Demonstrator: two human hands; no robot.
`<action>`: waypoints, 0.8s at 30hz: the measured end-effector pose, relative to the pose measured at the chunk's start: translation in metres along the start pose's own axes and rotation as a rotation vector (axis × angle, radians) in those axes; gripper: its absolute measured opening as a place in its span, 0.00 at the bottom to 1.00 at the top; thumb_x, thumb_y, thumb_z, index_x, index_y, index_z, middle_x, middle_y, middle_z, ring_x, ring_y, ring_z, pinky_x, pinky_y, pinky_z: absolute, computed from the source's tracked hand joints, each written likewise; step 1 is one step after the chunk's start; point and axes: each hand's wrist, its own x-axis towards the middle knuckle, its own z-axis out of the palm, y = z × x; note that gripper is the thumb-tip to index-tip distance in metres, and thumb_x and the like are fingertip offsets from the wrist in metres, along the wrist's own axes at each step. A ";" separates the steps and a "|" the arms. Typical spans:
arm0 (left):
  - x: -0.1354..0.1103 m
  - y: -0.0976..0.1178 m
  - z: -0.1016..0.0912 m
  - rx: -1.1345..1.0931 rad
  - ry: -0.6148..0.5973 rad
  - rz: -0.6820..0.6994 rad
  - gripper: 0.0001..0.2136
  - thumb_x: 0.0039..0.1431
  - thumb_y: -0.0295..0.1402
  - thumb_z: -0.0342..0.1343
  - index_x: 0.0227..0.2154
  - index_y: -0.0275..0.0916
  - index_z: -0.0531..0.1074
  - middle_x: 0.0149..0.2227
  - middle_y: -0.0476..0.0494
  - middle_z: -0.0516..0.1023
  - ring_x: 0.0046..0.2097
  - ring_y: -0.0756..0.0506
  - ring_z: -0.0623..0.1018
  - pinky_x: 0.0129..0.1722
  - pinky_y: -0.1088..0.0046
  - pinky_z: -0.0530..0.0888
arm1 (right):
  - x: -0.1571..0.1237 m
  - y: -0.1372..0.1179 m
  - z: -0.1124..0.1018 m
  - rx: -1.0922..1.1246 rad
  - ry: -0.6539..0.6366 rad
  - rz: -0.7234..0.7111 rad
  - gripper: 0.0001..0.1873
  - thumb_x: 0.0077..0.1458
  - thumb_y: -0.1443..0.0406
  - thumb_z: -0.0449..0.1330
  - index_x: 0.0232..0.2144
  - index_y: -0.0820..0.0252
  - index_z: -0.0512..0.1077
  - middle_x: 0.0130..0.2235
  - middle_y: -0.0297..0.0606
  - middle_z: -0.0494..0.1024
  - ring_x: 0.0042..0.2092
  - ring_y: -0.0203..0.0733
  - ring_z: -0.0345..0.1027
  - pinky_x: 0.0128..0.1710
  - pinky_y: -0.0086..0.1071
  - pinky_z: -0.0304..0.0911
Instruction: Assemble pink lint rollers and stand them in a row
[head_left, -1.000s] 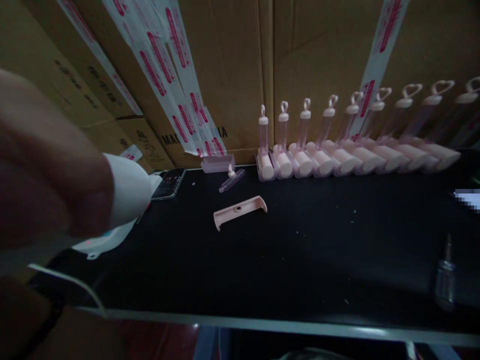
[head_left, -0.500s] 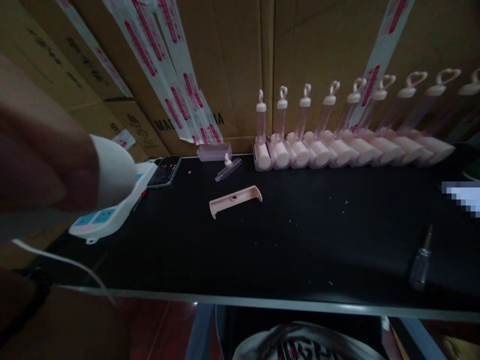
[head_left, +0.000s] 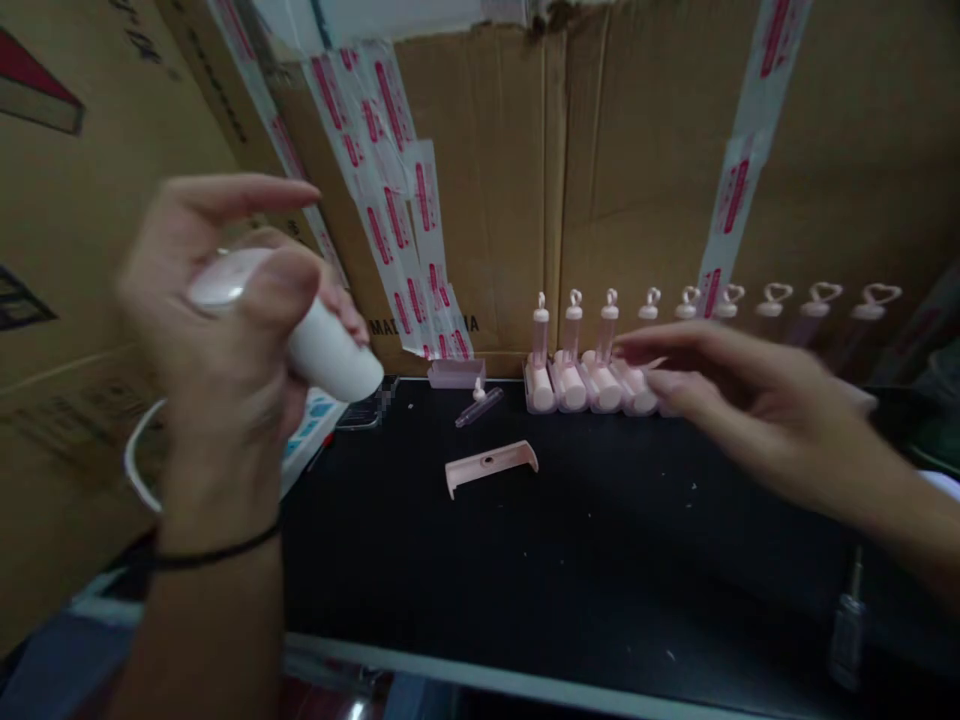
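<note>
My left hand [head_left: 225,300], a dark band round its wrist, is wrapped about a smooth white rounded cylinder [head_left: 330,345] and holds it tilted above the table. Its forefinger stretches out past the cylinder. My right hand [head_left: 757,420] is over the right part of the table with thumb and fingers apart and nothing visible between them. It covers part of a row of pale pink cylinders [head_left: 574,388] with clear tubes and looped caps. Below, between the hands, lie a pink bracket-like piece [head_left: 491,462], a clear purplish tube [head_left: 480,407] and a translucent lilac tray [head_left: 456,374].
A white power strip [head_left: 304,445] and a phone [head_left: 364,412] are at the left on the black table [head_left: 525,600]. A screwdriver [head_left: 849,630] lies at the right front. Taped cardboard boxes [head_left: 487,180] stand behind.
My left hand has moved from the left edge further into view with the white cylinder. My right hand has come in from the right. The camera view has tilted upward.
</note>
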 end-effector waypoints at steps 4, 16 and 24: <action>0.030 -0.043 0.008 -0.102 -0.075 -0.109 0.08 0.57 0.29 0.54 0.41 0.40 0.70 0.27 0.50 0.73 0.34 0.46 0.78 0.41 0.61 0.79 | 0.027 0.007 0.060 0.046 -0.224 -0.113 0.17 0.67 0.67 0.55 0.55 0.54 0.74 0.53 0.43 0.79 0.55 0.49 0.72 0.57 0.46 0.68; 0.004 -0.160 -0.037 -0.133 0.177 -0.537 0.19 0.60 0.46 0.60 0.45 0.41 0.64 0.33 0.44 0.80 0.24 0.48 0.78 0.23 0.72 0.74 | 0.043 -0.002 0.155 0.056 -0.615 -0.188 0.14 0.66 0.60 0.57 0.46 0.62 0.78 0.45 0.45 0.79 0.47 0.48 0.73 0.48 0.38 0.67; -0.011 -0.182 -0.034 -0.104 0.212 -0.561 0.13 0.61 0.42 0.57 0.43 0.40 0.66 0.28 0.49 0.77 0.19 0.49 0.74 0.18 0.76 0.70 | 0.040 -0.003 0.156 0.110 -0.639 -0.126 0.15 0.65 0.57 0.59 0.45 0.62 0.76 0.43 0.44 0.77 0.42 0.43 0.72 0.42 0.32 0.64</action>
